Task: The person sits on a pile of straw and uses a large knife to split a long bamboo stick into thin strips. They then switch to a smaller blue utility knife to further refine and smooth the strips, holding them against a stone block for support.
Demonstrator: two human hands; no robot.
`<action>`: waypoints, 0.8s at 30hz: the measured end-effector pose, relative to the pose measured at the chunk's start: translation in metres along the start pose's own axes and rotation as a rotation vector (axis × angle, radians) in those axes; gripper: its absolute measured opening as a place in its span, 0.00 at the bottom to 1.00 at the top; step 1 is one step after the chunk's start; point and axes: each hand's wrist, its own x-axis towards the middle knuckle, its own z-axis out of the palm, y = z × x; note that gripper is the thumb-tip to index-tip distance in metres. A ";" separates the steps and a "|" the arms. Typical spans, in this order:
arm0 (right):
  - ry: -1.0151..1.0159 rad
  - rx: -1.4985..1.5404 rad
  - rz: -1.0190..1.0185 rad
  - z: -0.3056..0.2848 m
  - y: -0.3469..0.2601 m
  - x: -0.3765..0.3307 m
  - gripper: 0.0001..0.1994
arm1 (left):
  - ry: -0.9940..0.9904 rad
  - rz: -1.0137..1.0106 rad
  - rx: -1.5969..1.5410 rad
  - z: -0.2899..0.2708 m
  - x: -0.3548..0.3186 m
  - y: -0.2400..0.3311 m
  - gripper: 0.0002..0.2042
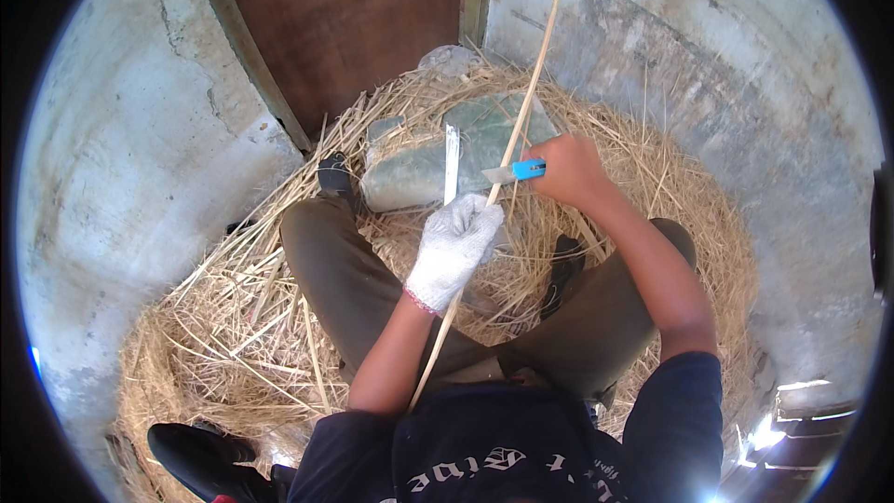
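Observation:
A long, thin, pale strip (528,102), apparently split bamboo, slants from my lap up past my hands. My left hand (454,244), in a white knitted glove, is closed round its middle. In my bare right hand (572,173) is a blue utility knife (529,169), its blade out and lying across the strip just above the glove. Whether the blade cuts in or only rests there, I cannot tell. A flat white strip (452,164) rises just beyond the glove; its lower end is hidden.
Straw-like shavings and slivers (251,326) cover the floor around my crossed legs. A greenish slab or sheet (405,177) lies ahead of me. Behind it stands a brown door (345,19), with stained walls (140,149) on both sides. A dark object (200,456) lies at lower left.

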 end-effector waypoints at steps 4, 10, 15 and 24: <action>0.040 0.049 0.183 -0.003 0.011 0.010 0.09 | -0.037 -0.046 -0.139 -0.001 -0.005 0.007 0.09; 0.041 0.179 0.553 -0.026 0.022 0.032 0.16 | -0.070 -0.127 -0.095 0.010 -0.017 0.003 0.09; 0.271 0.193 0.680 -0.047 0.092 0.037 0.19 | -0.181 0.016 0.182 0.027 -0.028 -0.018 0.11; 0.312 0.722 0.708 -0.046 0.096 0.023 0.18 | -0.177 -0.127 0.100 0.034 -0.033 0.006 0.12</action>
